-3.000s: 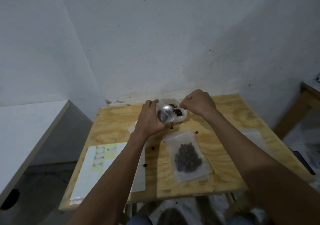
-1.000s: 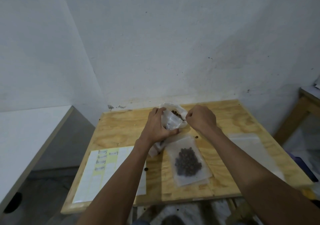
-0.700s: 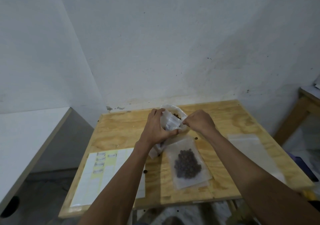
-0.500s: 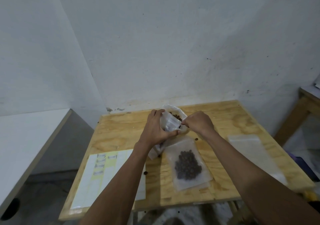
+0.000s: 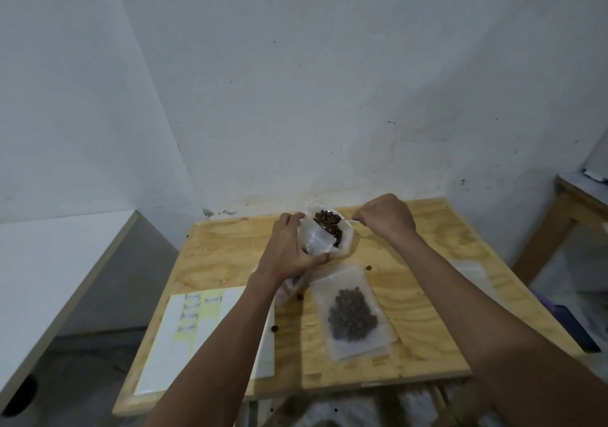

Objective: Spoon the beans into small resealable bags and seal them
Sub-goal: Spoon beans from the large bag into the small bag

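1. Your left hand (image 5: 291, 250) grips a small bag (image 5: 318, 241), fingers curled round it beside the bean container (image 5: 329, 232); squeeze harder and its mouth may close, spilling beans.
2. Your right hand (image 5: 388, 217) pinches the spoon (image 5: 352, 220) handle; tilt early and beans scatter.
3. Half a second ago your right fingers met the bag; now they are apart.

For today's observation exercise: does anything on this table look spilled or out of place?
Yes. A few loose beans lie on the bare wooden table: one near the label sheet, one beside the left forearm, another above the filled bag. They look spilled during spooning.
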